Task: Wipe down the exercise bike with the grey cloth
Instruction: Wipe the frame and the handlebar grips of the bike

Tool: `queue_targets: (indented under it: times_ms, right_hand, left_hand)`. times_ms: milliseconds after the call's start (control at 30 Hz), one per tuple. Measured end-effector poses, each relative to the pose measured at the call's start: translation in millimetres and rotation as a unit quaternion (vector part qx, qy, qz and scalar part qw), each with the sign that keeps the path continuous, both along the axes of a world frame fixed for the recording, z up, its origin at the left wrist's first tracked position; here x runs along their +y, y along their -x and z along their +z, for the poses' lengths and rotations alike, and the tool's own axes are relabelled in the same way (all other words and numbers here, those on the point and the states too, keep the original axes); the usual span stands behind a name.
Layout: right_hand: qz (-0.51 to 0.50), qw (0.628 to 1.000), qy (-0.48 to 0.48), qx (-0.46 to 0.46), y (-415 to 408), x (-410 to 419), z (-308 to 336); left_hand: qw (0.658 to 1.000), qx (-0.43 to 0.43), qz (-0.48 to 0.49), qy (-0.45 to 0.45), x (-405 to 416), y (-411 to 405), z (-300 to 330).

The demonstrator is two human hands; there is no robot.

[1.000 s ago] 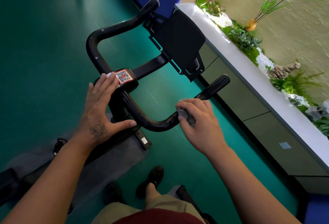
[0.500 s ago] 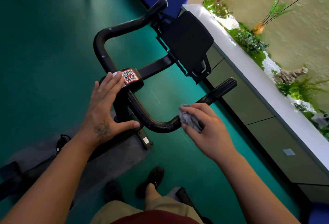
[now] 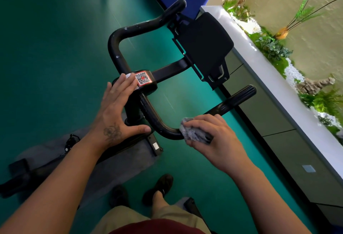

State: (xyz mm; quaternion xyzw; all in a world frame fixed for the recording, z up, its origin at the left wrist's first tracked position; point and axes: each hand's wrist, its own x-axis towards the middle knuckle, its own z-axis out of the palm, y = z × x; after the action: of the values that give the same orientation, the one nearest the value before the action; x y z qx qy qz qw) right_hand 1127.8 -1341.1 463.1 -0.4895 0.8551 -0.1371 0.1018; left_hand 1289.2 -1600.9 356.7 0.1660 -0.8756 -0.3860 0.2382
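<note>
Here, seen from above, the black tubular handlebar (image 3: pixel 148 107) of the exercise bike loops out over a teal-green floor (image 3: pixel 55 48). The right hand (image 3: pixel 213 141) has its fingers curled round a crumpled grey cloth (image 3: pixel 193 132) and holds it against the near right bend of the handlebar, where the tube turns up toward the ribbed black grip (image 3: pixel 243 94). The cloth touches the tube and wraps partly over it; part of it is hidden under the fingers.

The left hand (image 3: pixel 115 111) lies flat with its fingers straight, fingertips resting on the black central clamp block (image 3: pixel 146 85) beside a red-bordered QR-code sticker (image 3: pixel 142 78), and its thumb stretches out toward the stem below. It grips nothing. The two hands are well apart, one on each side of the stem.

Beyond the clamp, a black flat tablet holder (image 3: pixel 206 48) stands on an arm at the front of the handlebar. Under the bike lies a grey floor mat (image 3: pixel 118 161), with the black base bar (image 3: pixel 18 178) across it. The person's dark shoes (image 3: pixel 159 189) stand on the floor below.

To the right runs a long white-topped planter ledge (image 3: pixel 269 77), which holds green leafy plants (image 3: pixel 272 48), white pebbles (image 3: pixel 291 70) and a brownish rock (image 3: pixel 313 85).
</note>
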Motion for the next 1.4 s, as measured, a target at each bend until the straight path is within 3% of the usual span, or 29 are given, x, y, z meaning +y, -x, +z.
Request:
queue_targets:
  times_ms: [300, 633, 967, 1200, 1400]
  right_hand:
    - [0.005, 1.0, 0.005, -0.01, -42, -37, -15]
    - [-0.002, 1.0, -0.012, -0.018, -7, -10, 1]
    - [-0.041, 0.999, 0.0, -0.018, -40, -58, -4]
    - [-0.012, 0.995, -0.094, -0.019, -18, -38, 17]
    - [-0.027, 0.997, -0.074, -0.006, -22, -44, 11]
  left_hand:
    - [1.0, 0.002, -0.002, -0.001, -1, -1, 2]
    - [1.0, 0.004, -0.003, -0.008, -1, -3, 6]
    - [1.0, -0.006, 0.0, -0.008, -2, -3, 7]
    - [1.0, -0.012, 0.004, -0.027, 1, -2, 10]
    - [0.999, -0.02, 0.001, -0.037, 3, -3, 11]
